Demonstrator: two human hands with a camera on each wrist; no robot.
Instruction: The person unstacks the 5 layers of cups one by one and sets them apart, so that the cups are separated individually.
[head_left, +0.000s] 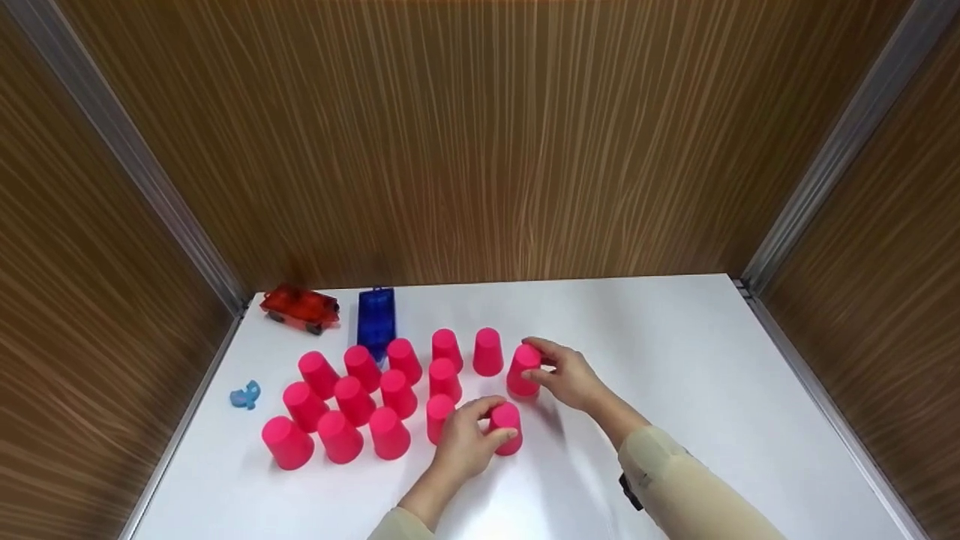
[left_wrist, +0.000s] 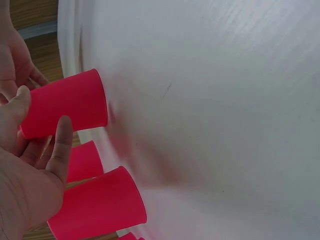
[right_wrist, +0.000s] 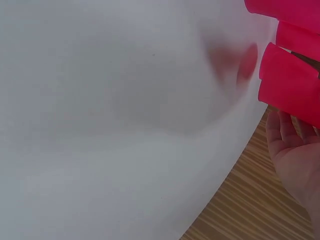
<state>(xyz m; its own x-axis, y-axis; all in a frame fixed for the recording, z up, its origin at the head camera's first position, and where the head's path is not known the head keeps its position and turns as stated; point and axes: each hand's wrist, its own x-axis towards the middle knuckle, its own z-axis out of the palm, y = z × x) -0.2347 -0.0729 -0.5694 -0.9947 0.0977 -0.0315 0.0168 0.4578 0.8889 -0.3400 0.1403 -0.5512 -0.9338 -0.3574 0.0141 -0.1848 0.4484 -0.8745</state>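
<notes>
Upside-down pink cups stand in rows on the white table [head_left: 675, 352]. At the near right end of the rows, my left hand [head_left: 463, 442] grips a pink cup [head_left: 507, 429] between thumb and fingers. The same cup [left_wrist: 65, 105] shows in the left wrist view, its wide rim toward the tabletop. Farther back, my right hand [head_left: 571, 379] holds another pink cup [head_left: 524, 370], thumb on the near side and fingers behind. In the right wrist view that cup [right_wrist: 287, 82] has its rim a little apart from its reddish reflection.
Left of the hands are several more pink cups [head_left: 354, 401]. A red transparent toy car [head_left: 300, 306] and a blue transparent tray-like toy [head_left: 376, 319] lie at the back left. A small blue toy [head_left: 245, 395] sits near the left edge. Wood-grain panels [head_left: 480, 150] enclose the table.
</notes>
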